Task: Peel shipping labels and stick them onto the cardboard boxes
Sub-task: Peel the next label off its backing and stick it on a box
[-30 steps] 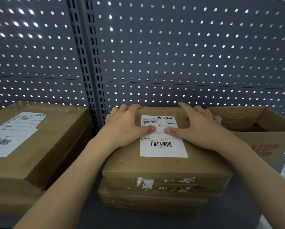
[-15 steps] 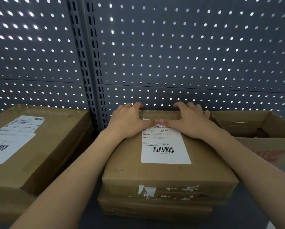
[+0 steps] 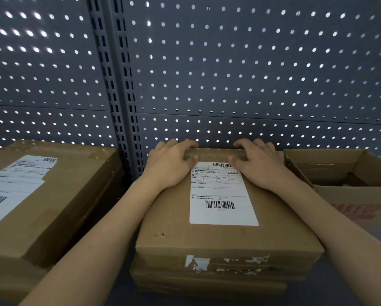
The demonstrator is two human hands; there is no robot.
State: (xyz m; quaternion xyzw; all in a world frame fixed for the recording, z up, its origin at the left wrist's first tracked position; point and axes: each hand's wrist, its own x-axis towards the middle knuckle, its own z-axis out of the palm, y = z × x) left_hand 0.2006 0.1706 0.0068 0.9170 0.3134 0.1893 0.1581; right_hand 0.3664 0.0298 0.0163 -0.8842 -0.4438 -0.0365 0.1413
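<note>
Trouble could be expected first at 9 o'clock, where a labelled cardboard box (image 3: 52, 202) stands just beside the stack and would be knocked if the stack were shoved sideways. The left hand (image 3: 170, 165) is laid on the top box (image 3: 218, 236) at 10 o'clock of the shipping label (image 3: 221, 193), with its fingers hooked over the far edge and its thumb set by the label's corner. The label is already stuck on the box top, toward 12 o'clock, and appears flat. If its far corners are not rubbed down, they may lift later. If the thumbs are dragged, the paper could be creased. The right hand (image 3: 259, 165) is placed likewise at 2 o'clock, with fingers bent over the far edge and thumb beside the other corner. Should the box be pulled by that edge, it may be slid off the lower box (image 3: 207, 282), since smooth board lies on smooth board. At 3 o'clock an open carton (image 3: 348, 195) could be struck.

The left box is made of matte brown board, slab-shaped. The top box is flat and rectangular, its board dull and scuffed, with torn tape scraps (image 3: 198, 262) left on the front face. The label is a smooth white rectangle printed in black. Red print is borne on the carton's side. Behind, a grey perforated panel (image 3: 240, 74) is seen.
</note>
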